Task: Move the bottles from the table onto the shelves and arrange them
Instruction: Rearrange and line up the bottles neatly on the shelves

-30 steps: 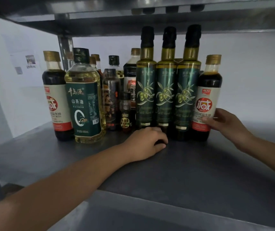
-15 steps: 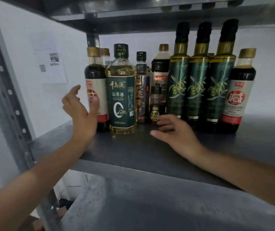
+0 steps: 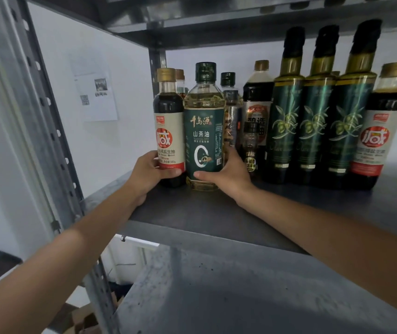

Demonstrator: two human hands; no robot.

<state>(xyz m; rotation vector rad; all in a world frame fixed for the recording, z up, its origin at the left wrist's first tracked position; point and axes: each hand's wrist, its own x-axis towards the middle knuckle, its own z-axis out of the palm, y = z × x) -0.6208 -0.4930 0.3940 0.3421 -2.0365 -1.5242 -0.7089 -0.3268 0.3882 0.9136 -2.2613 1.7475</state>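
Note:
Several bottles stand in a row on the grey metal shelf (image 3: 192, 213). My left hand (image 3: 148, 174) grips the base of the leftmost soy sauce bottle (image 3: 168, 121), which has a white and red label. My right hand (image 3: 226, 175) holds the lower part of the camellia oil bottle (image 3: 204, 131), green-labelled with yellow oil, thumb across its front. To the right stand a small dark bottle (image 3: 250, 145), three tall dark green olive oil bottles (image 3: 315, 112) and another soy sauce bottle (image 3: 382, 131). More bottles stand behind, partly hidden.
A perforated metal upright (image 3: 55, 145) rises at the left. The shelf above (image 3: 240, 22) hangs close over the bottle tops. A lower shelf (image 3: 240, 297) lies beneath. A paper notice (image 3: 96, 97) is stuck on the white wall.
My left hand moved from the air onto the leftmost soy sauce bottle. My right hand shifted left from the small dark bottle to grasp the camellia oil bottle. The view moved closer.

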